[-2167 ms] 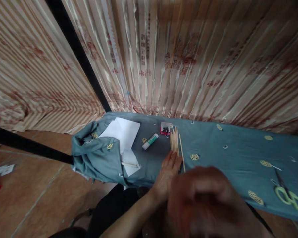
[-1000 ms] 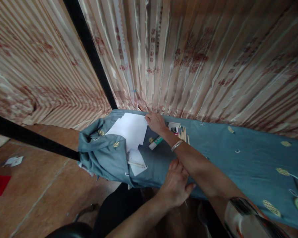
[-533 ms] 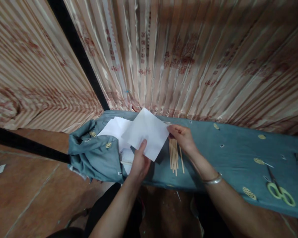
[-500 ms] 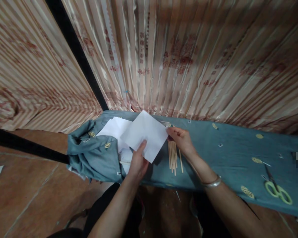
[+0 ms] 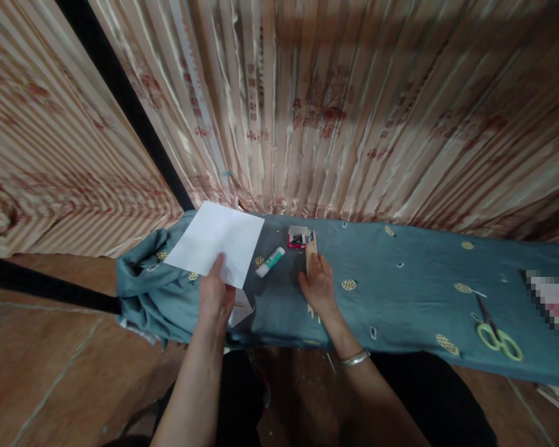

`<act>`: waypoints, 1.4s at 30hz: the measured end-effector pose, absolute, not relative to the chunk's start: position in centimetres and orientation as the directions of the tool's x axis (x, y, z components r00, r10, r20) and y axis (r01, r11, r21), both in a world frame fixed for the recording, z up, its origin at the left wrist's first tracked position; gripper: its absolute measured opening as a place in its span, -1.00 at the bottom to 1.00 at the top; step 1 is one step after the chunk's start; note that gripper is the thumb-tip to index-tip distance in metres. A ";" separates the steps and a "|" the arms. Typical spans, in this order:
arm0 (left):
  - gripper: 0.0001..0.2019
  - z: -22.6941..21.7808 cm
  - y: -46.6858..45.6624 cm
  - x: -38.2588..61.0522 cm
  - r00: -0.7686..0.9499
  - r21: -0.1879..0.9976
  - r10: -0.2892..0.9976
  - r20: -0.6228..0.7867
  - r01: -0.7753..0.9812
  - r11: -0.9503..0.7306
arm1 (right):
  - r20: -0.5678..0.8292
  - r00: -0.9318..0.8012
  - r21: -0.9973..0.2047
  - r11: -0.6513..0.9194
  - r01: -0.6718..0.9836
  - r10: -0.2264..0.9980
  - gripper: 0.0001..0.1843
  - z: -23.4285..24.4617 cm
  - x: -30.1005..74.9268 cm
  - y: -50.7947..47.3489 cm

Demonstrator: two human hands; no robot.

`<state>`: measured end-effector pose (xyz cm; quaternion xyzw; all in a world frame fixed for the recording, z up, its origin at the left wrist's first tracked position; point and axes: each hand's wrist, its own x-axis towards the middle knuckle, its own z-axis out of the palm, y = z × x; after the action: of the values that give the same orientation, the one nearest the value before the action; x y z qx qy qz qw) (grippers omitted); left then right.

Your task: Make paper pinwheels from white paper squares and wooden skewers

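A white sheet of paper [image 5: 218, 239] is gripped at its near edge by my left hand [image 5: 217, 295], thumb on top. Under that hand, a folded white paper piece [image 5: 241, 308] lies on the cloth. My right hand [image 5: 319, 285] rests over a bundle of thin wooden sticks [image 5: 309, 248]. Its thumb is spread to the left of the bundle, and the palm hides the sticks' middle. Between the hands lies a white and green glue stick [image 5: 270, 262]. Just beyond the sticks sits a small red and white box [image 5: 297, 237] with dark contents.
Green-handled scissors [image 5: 498, 338] lie on the blue patterned cloth [image 5: 410, 292] at the right. A blurred-out item [image 5: 554, 301] is at the far right. A curtain [image 5: 298, 124] hangs behind the table, and a black pole [image 5: 130, 112] stands at the left.
My left hand has carried the paper leftward, uncovering the glue stick and box. My right hand has let go of the paper's corner and come down on the sticks, which lie closer together.
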<state>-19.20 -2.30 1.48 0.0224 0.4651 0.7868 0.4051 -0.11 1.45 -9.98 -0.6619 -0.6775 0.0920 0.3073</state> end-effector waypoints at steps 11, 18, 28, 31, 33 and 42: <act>-0.66 2.3 -2.2 -20.1 -0.694 0.741 0.616 -0.372 -0.622 -0.253 | 0.394 -0.019 -0.415 0.196 0.888 0.919 -0.44 -9.3 -1.5 2.2; -0.64 2.4 -2.3 -20.2 -0.700 0.736 0.608 -0.374 -0.623 -0.265 | 0.322 -0.070 -0.421 0.209 0.883 0.944 -0.40 -8.0 -4.2 1.6; -0.63 2.0 -2.1 -19.0 -0.662 0.747 0.677 -0.322 -0.617 -0.248 | 0.320 -0.139 -0.461 0.282 0.841 0.937 -0.37 -7.4 -6.3 1.8; -0.66 1.9 -2.2 -17.2 -0.598 0.737 0.722 -0.346 -0.650 -0.185 | 0.309 -0.143 -0.519 0.293 0.803 0.940 -0.39 -7.3 -4.6 1.7; -0.66 1.8 -2.4 -15.6 -0.533 0.723 0.763 -0.367 -0.679 -0.128 | 0.304 -0.126 -0.572 0.287 0.768 0.944 -0.42 -7.0 -2.3 1.5; -0.71 -0.2 -2.5 -8.1 -0.229 0.695 0.908 -0.350 -0.714 0.088 | 0.621 -0.213 -0.236 0.439 0.867 0.755 -0.43 -0.9 9.8 -3.3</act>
<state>-8.11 -2.54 -0.16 0.1171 0.4152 0.6651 0.6096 9.85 -3.33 -0.94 -0.5232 -0.7747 -0.0810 0.3459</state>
